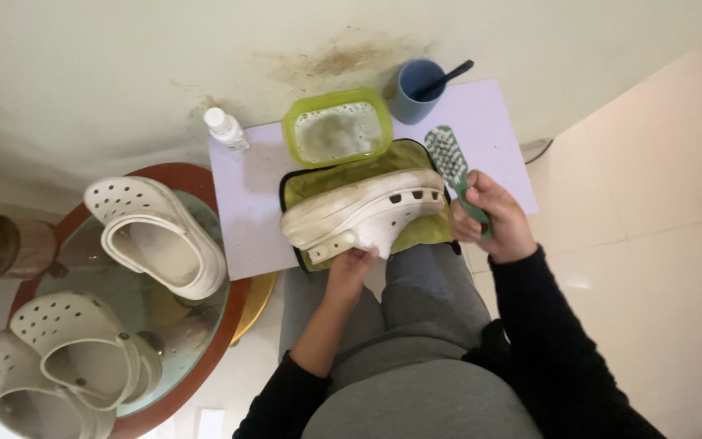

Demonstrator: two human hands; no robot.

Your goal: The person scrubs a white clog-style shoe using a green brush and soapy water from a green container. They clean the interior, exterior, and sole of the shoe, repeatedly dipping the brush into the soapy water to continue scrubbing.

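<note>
Perforated white foam clogs [160, 236] are piled on a round glass table [205, 341]. A grimy clog [363, 215] is gripped on its side by the left hand [351, 268] over a yellow-green cloth [416, 158]. A green bristly brush [455, 175] is clenched in the right hand [493, 215].

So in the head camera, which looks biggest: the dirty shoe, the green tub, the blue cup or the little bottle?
1. Dirty shoe
2. Green tub
3. Blue cup
4. Little bottle
All four sit about equally far away, so the order seems fair.

Black long sleeves, grey trousers, bare hands
</note>
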